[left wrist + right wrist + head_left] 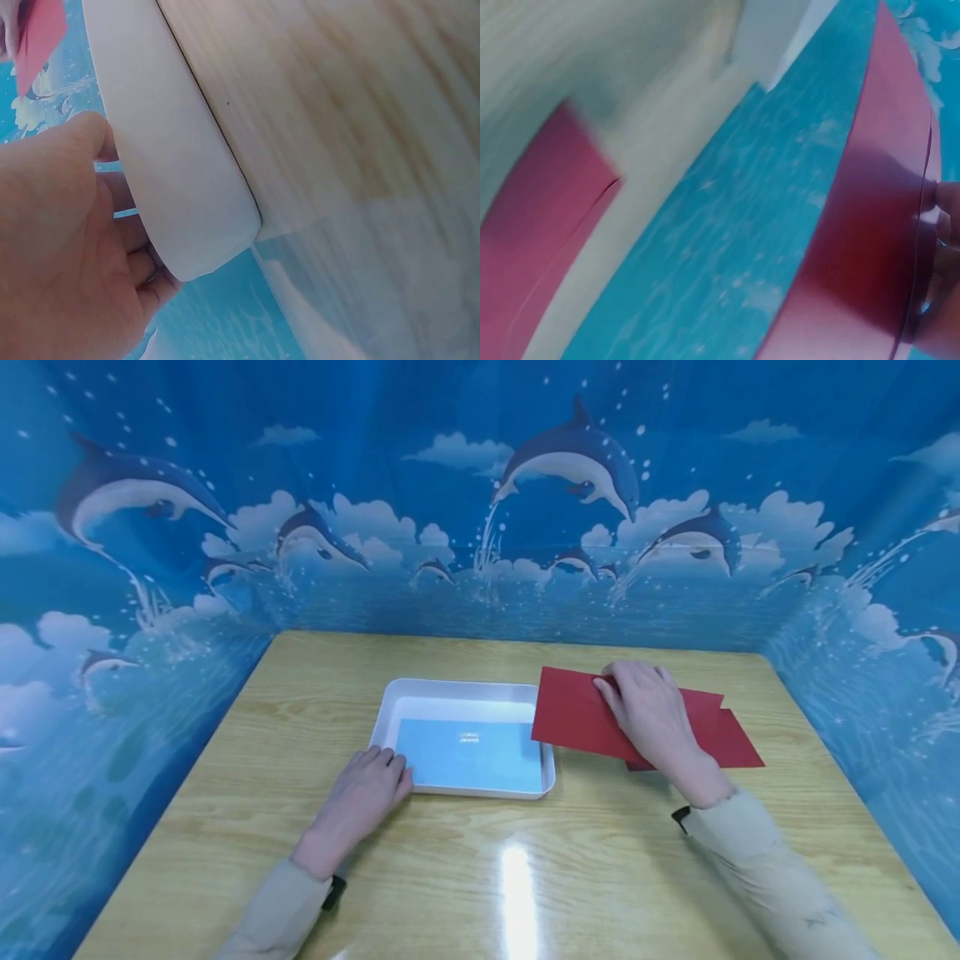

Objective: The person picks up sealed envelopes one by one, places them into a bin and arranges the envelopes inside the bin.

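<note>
My right hand [648, 714] grips a red paper envelope [573, 710] by its upper edge, raised above the table beside the tray's right end. Below it, to the right, another red envelope [731, 743] lies on the table, partly covered; whether more lie under it I cannot tell. The right wrist view shows the held envelope [855, 225] apart from the lower one [555, 202]. A white tray [457, 691] contains a light blue envelope [465, 768] with small gold lettering. At its front left corner, my left hand [367, 789] holds the rim, fingers curled over the wall [165, 150].
The light wooden table [420, 877] carries the tray near its middle. Behind and beside it hangs a blue curtain [420, 602] printed with dolphins, close to the table's back and side edges. A bright light reflection lies on the table front.
</note>
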The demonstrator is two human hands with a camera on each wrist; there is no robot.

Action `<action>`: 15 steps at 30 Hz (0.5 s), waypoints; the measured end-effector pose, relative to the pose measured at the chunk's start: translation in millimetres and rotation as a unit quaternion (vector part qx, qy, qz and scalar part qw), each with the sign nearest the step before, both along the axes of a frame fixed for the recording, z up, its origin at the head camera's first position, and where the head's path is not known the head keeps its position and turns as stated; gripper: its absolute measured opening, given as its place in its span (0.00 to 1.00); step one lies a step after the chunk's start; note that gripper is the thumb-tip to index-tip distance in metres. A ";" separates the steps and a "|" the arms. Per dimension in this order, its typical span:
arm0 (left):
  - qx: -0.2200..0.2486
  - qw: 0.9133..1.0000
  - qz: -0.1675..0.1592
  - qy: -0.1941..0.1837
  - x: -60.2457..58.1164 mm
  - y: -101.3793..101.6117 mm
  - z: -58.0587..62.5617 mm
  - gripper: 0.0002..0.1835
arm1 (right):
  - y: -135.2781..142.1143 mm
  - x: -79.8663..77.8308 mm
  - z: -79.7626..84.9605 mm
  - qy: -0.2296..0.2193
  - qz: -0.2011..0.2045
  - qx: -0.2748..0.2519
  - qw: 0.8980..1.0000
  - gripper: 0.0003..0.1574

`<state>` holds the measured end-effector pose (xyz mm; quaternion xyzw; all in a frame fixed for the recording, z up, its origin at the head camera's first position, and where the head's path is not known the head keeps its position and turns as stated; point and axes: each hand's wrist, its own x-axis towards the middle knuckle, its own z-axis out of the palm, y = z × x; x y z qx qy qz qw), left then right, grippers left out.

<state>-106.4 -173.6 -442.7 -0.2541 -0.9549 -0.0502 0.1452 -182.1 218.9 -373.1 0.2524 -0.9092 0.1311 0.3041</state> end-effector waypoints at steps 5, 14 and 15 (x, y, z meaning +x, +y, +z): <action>0.001 1.000 0.000 0.002 -0.5 -0.5 -0.6 0.10 | -35.3 -3.5 12.4 -0.034 0.042 -0.036 0.998 0.17; -0.006 1.000 -0.009 0.022 -1.4 -1.4 -2.5 0.10 | -96.6 -3.9 17.4 -0.068 0.132 -0.057 0.987 0.16; -0.005 1.000 -0.008 0.020 -1.4 -1.4 -2.3 0.10 | -101.9 -4.0 15.7 -0.069 0.139 -0.056 0.986 0.17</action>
